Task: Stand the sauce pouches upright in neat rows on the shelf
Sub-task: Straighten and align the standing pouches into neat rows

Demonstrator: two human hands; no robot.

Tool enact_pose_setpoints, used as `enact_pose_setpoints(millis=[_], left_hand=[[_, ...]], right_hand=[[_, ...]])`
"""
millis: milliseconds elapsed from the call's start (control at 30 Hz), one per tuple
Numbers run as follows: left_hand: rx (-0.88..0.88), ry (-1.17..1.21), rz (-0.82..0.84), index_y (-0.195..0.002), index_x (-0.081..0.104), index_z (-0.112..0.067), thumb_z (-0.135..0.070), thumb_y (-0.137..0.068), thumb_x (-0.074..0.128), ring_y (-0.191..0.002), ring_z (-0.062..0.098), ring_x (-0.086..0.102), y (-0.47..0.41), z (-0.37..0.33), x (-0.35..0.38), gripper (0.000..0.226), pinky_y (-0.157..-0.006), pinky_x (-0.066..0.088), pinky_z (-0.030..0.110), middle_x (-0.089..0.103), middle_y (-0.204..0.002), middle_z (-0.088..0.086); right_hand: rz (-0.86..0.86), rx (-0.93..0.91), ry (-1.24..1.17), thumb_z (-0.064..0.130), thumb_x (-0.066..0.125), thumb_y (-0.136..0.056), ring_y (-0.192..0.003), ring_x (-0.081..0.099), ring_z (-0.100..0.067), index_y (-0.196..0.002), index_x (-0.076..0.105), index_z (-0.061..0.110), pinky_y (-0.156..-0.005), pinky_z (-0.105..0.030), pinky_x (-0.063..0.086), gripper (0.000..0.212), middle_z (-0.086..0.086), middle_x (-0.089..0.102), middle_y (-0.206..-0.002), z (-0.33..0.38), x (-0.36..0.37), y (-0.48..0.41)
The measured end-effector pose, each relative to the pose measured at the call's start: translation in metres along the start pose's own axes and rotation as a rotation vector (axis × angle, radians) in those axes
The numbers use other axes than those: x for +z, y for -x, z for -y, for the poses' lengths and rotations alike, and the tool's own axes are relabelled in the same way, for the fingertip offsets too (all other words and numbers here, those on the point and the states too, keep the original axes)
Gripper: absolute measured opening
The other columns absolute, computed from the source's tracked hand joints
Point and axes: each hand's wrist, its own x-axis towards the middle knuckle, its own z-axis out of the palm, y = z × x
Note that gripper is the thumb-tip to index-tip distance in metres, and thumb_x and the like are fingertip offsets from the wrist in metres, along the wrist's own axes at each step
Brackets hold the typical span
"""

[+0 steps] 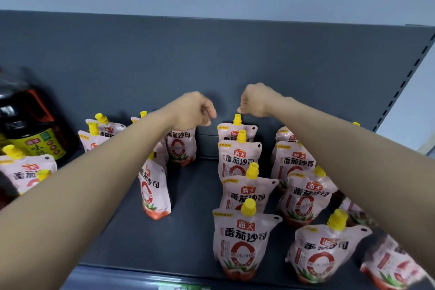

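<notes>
Several pink sauce pouches with yellow caps stand on the dark grey shelf. My left hand is closed over the top of a back pouch, whose cap is hidden under the fingers. My right hand is curled shut just above the yellow cap of the rearmost pouch in the middle row, holding nothing I can see. That row runs straight toward the front edge. A pouch below my left forearm leans. At the right, pouches tilt, and one lies slanted.
A large dark bottle with a yellow label stands at the back left beside more pouches. The shelf's back panel rises right behind my hands. A slotted upright marks the right end. Bare shelf floor lies between the left and middle rows.
</notes>
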Motion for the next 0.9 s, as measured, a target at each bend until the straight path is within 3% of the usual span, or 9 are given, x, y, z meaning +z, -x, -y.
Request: enact_pose_setpoints(millis=[233,333,400,600,767,900], left_hand=[[-0.071,-0.032,-0.162,-0.1,0.07,-0.011,-0.004,-0.085,0.062,-0.073,0.015,0.058,0.041,0.022,-0.048,0.018,-0.067,0.045,0.019,0.066,-0.082,0.002],[-0.15,-0.08,-0.194,-0.103,0.07,-0.012,0.0,-0.085,0.061,-0.084,0.016,0.061,0.067,0.039,-0.057,0.023,-0.078,0.047,0.023,0.068,-0.092,0.004],[-0.216,-0.104,-0.183,-0.105,0.069,-0.012,0.001,-0.083,0.063,-0.084,0.017,0.061,0.081,0.053,-0.058,0.026,-0.077,0.046,0.025,0.067,-0.095,0.005],[-0.247,-0.203,-0.045,-0.117,0.064,-0.017,-0.001,-0.076,0.07,-0.092,0.016,0.055,0.092,0.084,-0.046,0.044,-0.077,0.038,0.022,0.058,-0.1,-0.004],[-0.157,-0.187,0.163,-0.093,0.069,-0.022,-0.008,-0.075,0.075,-0.093,0.015,0.057,0.079,0.104,-0.042,0.023,-0.083,0.048,0.03,0.059,-0.084,-0.017],[-0.055,-0.201,0.269,-0.094,0.073,-0.017,-0.009,-0.08,0.07,-0.091,0.015,0.062,0.069,0.11,-0.039,0.016,-0.079,0.048,0.024,0.07,-0.091,-0.006]], right_hand=[[0.017,-0.224,-0.074,0.025,0.064,-0.089,-0.102,0.062,-0.03,-0.1,0.071,0.007,-0.085,-0.032,0.049,0.022,-0.013,0.068,-0.109,0.067,-0.015,-0.001],[0.079,-0.293,-0.05,0.023,0.064,-0.089,-0.101,0.063,-0.029,-0.1,0.071,0.006,-0.089,-0.036,0.052,0.022,-0.013,0.069,-0.11,0.089,-0.004,-0.003],[0.112,-0.314,-0.022,0.023,0.065,-0.088,-0.107,0.063,-0.034,-0.104,0.069,0.001,-0.093,-0.041,0.053,0.027,-0.017,0.069,-0.112,0.1,0.007,-0.007],[0.157,-0.283,0.081,0.026,0.065,-0.088,-0.112,0.06,-0.035,-0.123,0.058,0.0,-0.097,-0.044,0.05,0.044,-0.017,0.064,-0.121,0.119,0.028,-0.023],[0.195,-0.213,0.089,0.026,0.064,-0.089,-0.116,0.056,-0.033,-0.134,0.047,0.002,-0.099,-0.042,0.048,0.054,-0.014,0.058,-0.128,0.134,0.04,-0.037],[0.131,-0.14,0.084,0.022,0.062,-0.091,-0.105,0.059,-0.034,-0.129,0.051,0.001,-0.09,-0.037,0.05,0.045,-0.016,0.059,-0.126,0.147,0.048,-0.045]])
